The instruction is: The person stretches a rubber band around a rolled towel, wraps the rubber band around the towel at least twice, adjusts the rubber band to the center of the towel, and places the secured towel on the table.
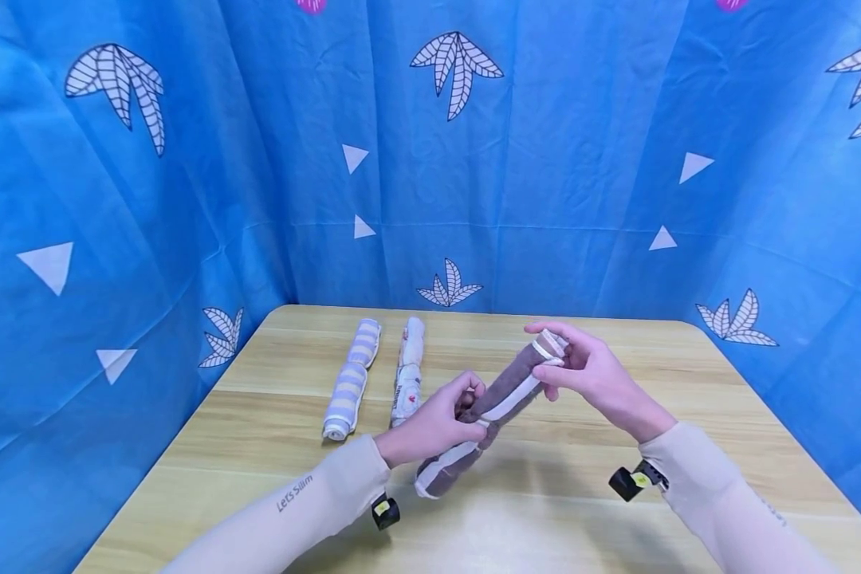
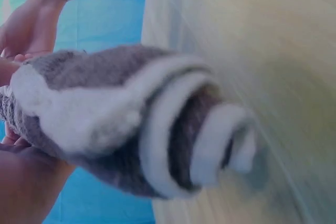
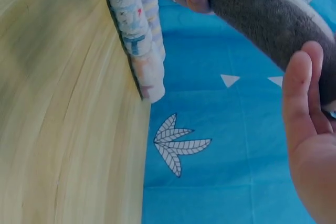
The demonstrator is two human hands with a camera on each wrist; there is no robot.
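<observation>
A rolled brown-and-white towel (image 1: 511, 386) is held tilted above the table, its upper end to the right. My left hand (image 1: 441, 418) grips it round the middle, where it narrows. Near the upper end my right hand (image 1: 594, 375) pinches it between thumb and fingers. The left wrist view looks at the towel's lower end (image 2: 173, 124), where the white-edged layers spiral. Fingers of my right hand (image 3: 307, 87) lie along the brown side of the roll in the right wrist view.
Two more rolled towels lie on the wooden table (image 1: 258, 446) to the left: one striped lilac and cream (image 1: 351, 381), one white with a print (image 1: 410, 367). The printed one's near end is partly behind my left hand. A blue patterned curtain (image 1: 545, 159) surrounds the table.
</observation>
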